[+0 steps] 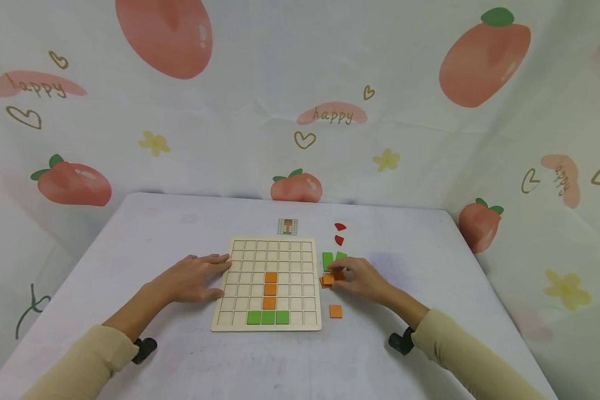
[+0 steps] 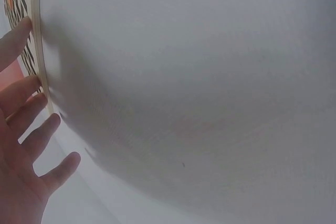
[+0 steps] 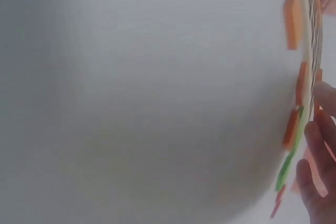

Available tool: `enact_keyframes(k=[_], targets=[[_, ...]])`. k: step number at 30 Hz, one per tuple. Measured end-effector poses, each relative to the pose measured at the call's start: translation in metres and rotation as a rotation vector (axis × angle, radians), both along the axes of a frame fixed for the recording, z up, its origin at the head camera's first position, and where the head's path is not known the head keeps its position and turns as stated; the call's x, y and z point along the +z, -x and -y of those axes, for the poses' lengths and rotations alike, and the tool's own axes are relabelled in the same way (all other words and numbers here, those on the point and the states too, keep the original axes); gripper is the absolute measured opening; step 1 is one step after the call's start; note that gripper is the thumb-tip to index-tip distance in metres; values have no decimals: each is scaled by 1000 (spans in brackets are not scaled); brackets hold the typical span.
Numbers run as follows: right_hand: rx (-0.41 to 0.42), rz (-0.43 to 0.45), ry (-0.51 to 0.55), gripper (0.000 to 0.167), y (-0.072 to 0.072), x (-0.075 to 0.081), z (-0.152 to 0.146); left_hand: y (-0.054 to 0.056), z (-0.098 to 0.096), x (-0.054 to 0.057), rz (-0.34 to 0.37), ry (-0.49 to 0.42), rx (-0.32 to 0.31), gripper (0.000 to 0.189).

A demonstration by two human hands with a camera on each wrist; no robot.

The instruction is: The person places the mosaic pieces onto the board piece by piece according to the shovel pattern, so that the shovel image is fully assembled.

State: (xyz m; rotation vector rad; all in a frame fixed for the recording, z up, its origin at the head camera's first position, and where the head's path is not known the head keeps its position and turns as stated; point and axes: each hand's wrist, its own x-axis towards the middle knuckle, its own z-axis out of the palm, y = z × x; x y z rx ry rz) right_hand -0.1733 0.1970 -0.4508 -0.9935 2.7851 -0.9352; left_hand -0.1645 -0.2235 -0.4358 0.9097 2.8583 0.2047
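A square wooden grid board point(image 1: 245, 254) lies on the table, with three orange square tiles point(image 1: 270, 289) in a column above three green square tiles point(image 1: 268, 317) in its bottom row. My left hand point(image 1: 192, 278) rests at the board's left edge, fingers spread and tips touching the rim; the left wrist view shows this hand point(image 2: 21, 150) too. Right of the board, my right hand point(image 1: 362, 278) pinches an orange square tile point(image 1: 328, 279) between thumb and fingers, over other orange tiles partly hidden beneath it. In the right wrist view, the hand point(image 3: 323, 145) shows only at the edge.
Green tiles point(image 1: 327, 261) lie just beyond the right hand, with two red quarter-round pieces point(image 1: 339, 240) farther back. A single orange tile point(image 1: 335, 311) sits nearer the front. Behind the board is a small pattern card point(image 1: 287, 226). A printed cloth point(image 1: 230, 150) hangs behind the table.
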Motion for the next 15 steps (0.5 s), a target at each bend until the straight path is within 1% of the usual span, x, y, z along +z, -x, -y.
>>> enact_keyframes(k=[5, 10, 15], targets=[[24, 8, 37, 37, 10, 3, 20, 1, 1, 0, 4, 1, 0, 66], [30, 6, 48, 35, 20, 7, 42, 1, 1, -2, 10, -3, 4, 67], [36, 6, 52, 35, 28, 10, 64, 1, 1, -3, -1, -7, -7, 67]])
